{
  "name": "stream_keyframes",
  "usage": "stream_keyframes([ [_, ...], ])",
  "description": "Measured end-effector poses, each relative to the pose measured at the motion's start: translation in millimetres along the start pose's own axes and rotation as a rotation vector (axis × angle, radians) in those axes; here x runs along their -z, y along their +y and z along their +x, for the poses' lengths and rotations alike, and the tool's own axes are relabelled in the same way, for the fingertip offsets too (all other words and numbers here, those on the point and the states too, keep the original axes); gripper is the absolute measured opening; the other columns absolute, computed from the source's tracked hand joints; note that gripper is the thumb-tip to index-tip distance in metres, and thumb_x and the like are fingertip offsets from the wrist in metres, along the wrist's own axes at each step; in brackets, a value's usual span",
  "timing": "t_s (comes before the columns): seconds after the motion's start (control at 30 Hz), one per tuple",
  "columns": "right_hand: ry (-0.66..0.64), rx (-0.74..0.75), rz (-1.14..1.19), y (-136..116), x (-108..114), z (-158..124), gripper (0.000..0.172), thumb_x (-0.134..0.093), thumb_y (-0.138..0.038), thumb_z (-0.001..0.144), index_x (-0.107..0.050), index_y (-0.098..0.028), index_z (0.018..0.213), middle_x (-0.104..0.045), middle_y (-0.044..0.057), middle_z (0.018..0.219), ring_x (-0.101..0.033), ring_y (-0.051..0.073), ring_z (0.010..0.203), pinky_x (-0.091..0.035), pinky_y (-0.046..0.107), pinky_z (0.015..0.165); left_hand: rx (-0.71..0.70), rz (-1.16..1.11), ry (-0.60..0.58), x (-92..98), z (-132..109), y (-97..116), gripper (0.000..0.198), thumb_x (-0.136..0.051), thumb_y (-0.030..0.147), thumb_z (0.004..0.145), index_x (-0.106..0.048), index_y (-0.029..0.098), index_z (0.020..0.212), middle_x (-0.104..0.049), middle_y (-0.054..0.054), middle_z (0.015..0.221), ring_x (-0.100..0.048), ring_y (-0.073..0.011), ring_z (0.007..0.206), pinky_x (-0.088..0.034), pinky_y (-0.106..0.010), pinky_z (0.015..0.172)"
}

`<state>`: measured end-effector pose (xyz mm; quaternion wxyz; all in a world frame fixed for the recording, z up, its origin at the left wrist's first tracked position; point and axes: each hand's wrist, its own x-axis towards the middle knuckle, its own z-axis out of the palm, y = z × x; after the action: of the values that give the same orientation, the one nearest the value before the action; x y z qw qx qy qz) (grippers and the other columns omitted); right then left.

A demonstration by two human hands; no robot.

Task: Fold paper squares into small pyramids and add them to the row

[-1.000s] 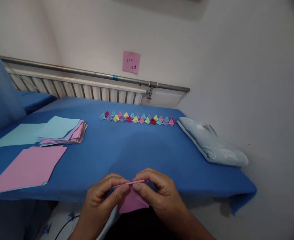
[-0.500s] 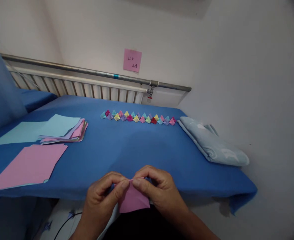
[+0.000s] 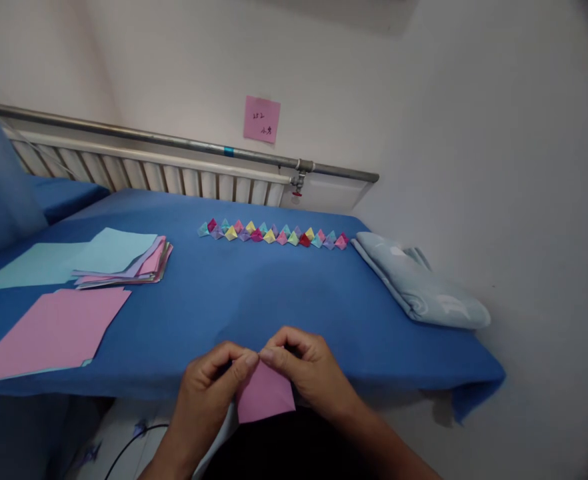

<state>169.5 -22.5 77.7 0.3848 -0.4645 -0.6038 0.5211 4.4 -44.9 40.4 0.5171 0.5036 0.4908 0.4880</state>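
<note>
A small pink sheet of paper (image 3: 265, 393) hangs in front of me, just off the table's near edge. My left hand (image 3: 214, 383) pinches its upper left edge between thumb and index finger. On the other side, my right hand (image 3: 307, 370) pinches the same top edge, its thumb tip close to the left thumb. Both hands are closed on the paper, and the fingers hide its upper edge. Farther back on the blue cloth (image 3: 284, 287) lies a zigzag row of small folded paper pieces (image 3: 274, 235) in several colours.
On the left are a pink stack of paper (image 3: 57, 330), a mixed-colour stack (image 3: 147, 263) and light blue sheets (image 3: 34, 263). A folded pale blue blanket (image 3: 419, 283) lies at the right end. Behind the table runs a radiator (image 3: 174, 180); a pink note (image 3: 262, 120) is on the wall.
My fingertips have drawn closer together along the paper's top edge, with the right hand shifted a little left and up. The whole view has slid slightly.
</note>
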Motion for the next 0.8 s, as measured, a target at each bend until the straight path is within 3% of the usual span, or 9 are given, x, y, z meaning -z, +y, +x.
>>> stream_keyframes([
  [0.1, -0.074, -0.080, 0.118, 0, 2, -2, 0.014, -0.062, -0.029, 0.075, -0.063, -0.018, 0.083, -0.060, -0.002, 0.074, -0.054, 0.011, 0.071, -0.042, 0.023, 0.068, 0.076, -0.147, 0.133, 0.0, 4, -9, 0.029, -0.069, 0.044, 0.071, -0.066, 0.017, 0.063, -0.056, 0.003, 0.061, -0.047, -0.0104, 0.062, -0.040, -0.019, 0.059],
  [0.17, -0.120, -0.111, 0.124, 1, 0, -6, 0.027, -0.067, -0.025, 0.069, -0.063, -0.019, 0.095, -0.063, -0.001, 0.084, -0.057, 0.014, 0.079, -0.043, 0.025, 0.073, 0.101, -0.258, 0.207, -1.4, 6, -14, 0.030, -0.072, 0.045, 0.068, -0.066, 0.016, 0.062, -0.057, 0.003, 0.060, -0.047, -0.0099, 0.061, -0.040, -0.019, 0.059],
  [0.23, -0.109, -0.109, 0.051, 3, -4, -10, 0.027, -0.069, -0.023, 0.066, -0.065, -0.018, 0.092, -0.063, -0.001, 0.081, -0.056, 0.014, 0.077, -0.043, 0.024, 0.070, 0.106, -0.361, 0.252, -4.0, 7, -15, 0.030, -0.074, 0.045, 0.066, -0.066, 0.016, 0.063, -0.058, 0.003, 0.060, -0.047, -0.0095, 0.061, -0.041, -0.019, 0.059],
  [0.33, -0.012, -0.040, -0.077, 5, -8, -12, 0.010, -0.063, -0.027, 0.073, -0.066, -0.017, 0.076, -0.058, -0.003, 0.069, -0.050, 0.011, 0.066, -0.040, 0.023, 0.064, 0.104, -0.491, 0.263, -7.7, 6, -15, 0.028, -0.076, 0.043, 0.064, -0.066, 0.017, 0.064, -0.060, 0.003, 0.062, -0.049, -0.0092, 0.062, -0.043, -0.019, 0.061],
  [0.4, 0.027, 0.016, -0.130, 5, -8, -12, 0.012, -0.060, -0.027, 0.077, -0.066, -0.018, 0.072, -0.057, -0.003, 0.066, -0.049, 0.011, 0.064, -0.039, 0.023, 0.063, 0.109, -0.535, 0.244, -7.8, 5, -17, 0.027, -0.076, 0.043, 0.065, -0.066, 0.018, 0.064, -0.060, 0.003, 0.062, -0.050, -0.0092, 0.062, -0.044, -0.019, 0.062],
  [0.53, 0.076, 0.116, -0.250, -2, -2, -13, 0.016, -0.057, -0.026, 0.080, -0.064, -0.018, 0.068, -0.056, -0.003, 0.064, -0.049, 0.010, 0.063, -0.039, 0.022, 0.062, 0.117, -0.481, 0.158, 0.5, 4, -22, 0.024, -0.076, 0.040, 0.066, -0.069, 0.018, 0.073, -0.066, 0.001, 0.072, -0.055, -0.0111, 0.069, -0.046, -0.021, 0.067],
  [0.7, 0.026, 0.156, -0.389, -5, 2, -14, 0.017, -0.056, -0.024, 0.082, -0.062, -0.018, 0.067, -0.056, -0.003, 0.063, -0.049, 0.010, 0.061, -0.037, 0.022, 0.060, 0.110, -0.170, -0.209, 14.9, 7, -8, 0.022, -0.073, 0.034, 0.070, -0.071, 0.019, 0.088, -0.067, -0.002, 0.082, -0.058, -0.0153, 0.078, -0.046, -0.025, 0.073],
  [0.8, 0.006, 0.151, -0.407, -4, 1, -14, 0.018, -0.056, -0.024, 0.082, -0.060, -0.018, 0.065, -0.054, -0.003, 0.061, -0.048, 0.009, 0.059, -0.036, 0.022, 0.059, 0.118, -0.031, -0.298, 15.4, 10, 1, 0.022, -0.072, 0.036, 0.071, -0.072, 0.019, 0.085, -0.067, -0.002, 0.079, -0.058, -0.0160, 0.074, -0.045, -0.025, 0.070],
])
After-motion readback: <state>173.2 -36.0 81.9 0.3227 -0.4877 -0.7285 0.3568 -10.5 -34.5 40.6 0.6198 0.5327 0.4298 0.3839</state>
